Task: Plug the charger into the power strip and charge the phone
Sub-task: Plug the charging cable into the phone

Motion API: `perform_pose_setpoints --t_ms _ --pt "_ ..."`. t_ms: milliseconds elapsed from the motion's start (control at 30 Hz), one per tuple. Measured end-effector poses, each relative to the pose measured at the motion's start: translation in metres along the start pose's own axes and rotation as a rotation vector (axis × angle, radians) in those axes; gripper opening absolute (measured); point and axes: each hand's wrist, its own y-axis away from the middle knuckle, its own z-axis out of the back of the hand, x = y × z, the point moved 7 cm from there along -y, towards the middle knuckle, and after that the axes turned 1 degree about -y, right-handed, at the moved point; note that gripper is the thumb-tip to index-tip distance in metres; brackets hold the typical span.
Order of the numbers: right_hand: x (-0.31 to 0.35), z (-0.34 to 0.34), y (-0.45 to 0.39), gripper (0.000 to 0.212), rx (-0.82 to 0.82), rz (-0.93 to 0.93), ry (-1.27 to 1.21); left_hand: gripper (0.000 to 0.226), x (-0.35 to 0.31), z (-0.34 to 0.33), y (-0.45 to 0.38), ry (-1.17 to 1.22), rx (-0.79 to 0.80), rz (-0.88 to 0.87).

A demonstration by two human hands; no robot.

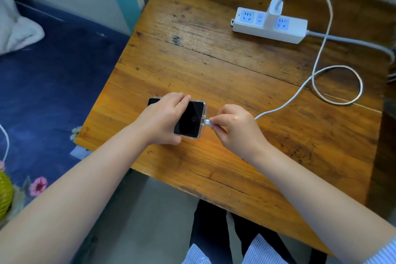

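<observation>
A black phone (191, 119) in a clear case lies screen-up on the wooden table (214, 66), its screen dark. My left hand (161, 118) grips it across the middle. My right hand (233, 126) pinches the white cable plug (207, 122) right at the phone's right-end port. The white cable (317, 58) runs from there in a loop on the right up to the white charger (273, 9), which stands plugged into the white power strip (270, 25) at the back right.
The power strip's grey cord (351, 42) leaves over the table's right edge. A bed with a dark blue flowered sheet (53, 83) and a white pillow (17, 28) lies to the left. My legs (214, 231) are below the table's front edge.
</observation>
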Motion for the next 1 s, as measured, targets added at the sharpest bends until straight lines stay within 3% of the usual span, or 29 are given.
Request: perform_pose_setpoints --t_ms 400,1000 --pt "-0.0086 -0.0046 0.0001 0.007 0.01 -0.089 -0.031 0.097 -0.0043 -0.0056 -0.0009 -0.006 -0.002 0.005" --pt "-0.0086 -0.0056 -0.0016 0.009 0.0 -0.044 -0.068 0.094 -0.007 -0.0079 0.0018 -0.018 -0.028 0.0"
